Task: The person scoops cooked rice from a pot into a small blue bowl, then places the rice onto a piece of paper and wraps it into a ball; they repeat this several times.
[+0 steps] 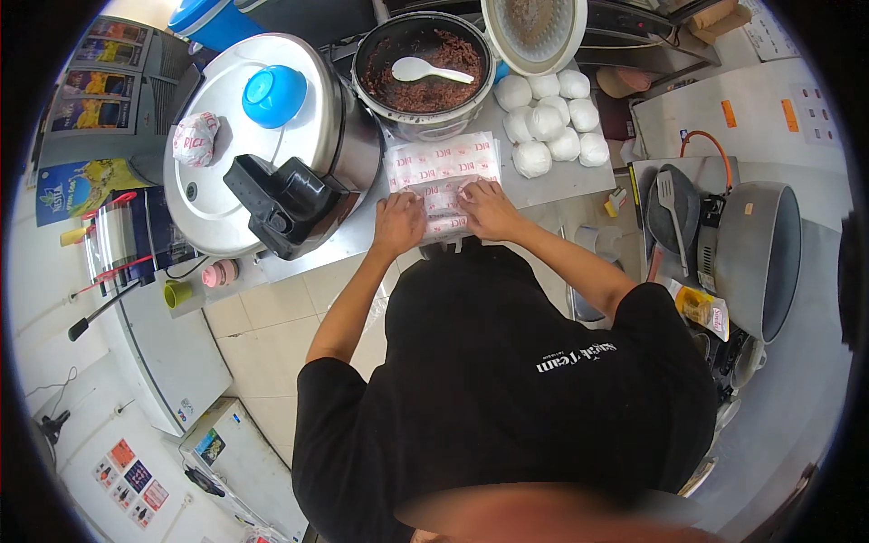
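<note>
Both hands are on a sheet of white wrapping paper with red print (442, 198), at the table's front edge before my body. My left hand (400, 220) grips the sheet's left side with bent fingers. On the right side, my right hand (490, 210) pinches the paper near its upper fold. The sheet looks folded over in the middle, and what it covers is hidden. More printed sheets (441, 157) lie flat just beyond. Behind them stands a pot of reddish-brown cooked rice (448, 95) with a white rice paddle (414, 68) lying in it.
Several white wrapped bundles (545, 123) are grouped to the right. A large steel rice warmer (231, 224) at left carries a blue bowl (275, 95) and a printed wrapped bundle (196, 140) on its lid. A wok (760, 265) and a slotted turner (672, 217) are at far right.
</note>
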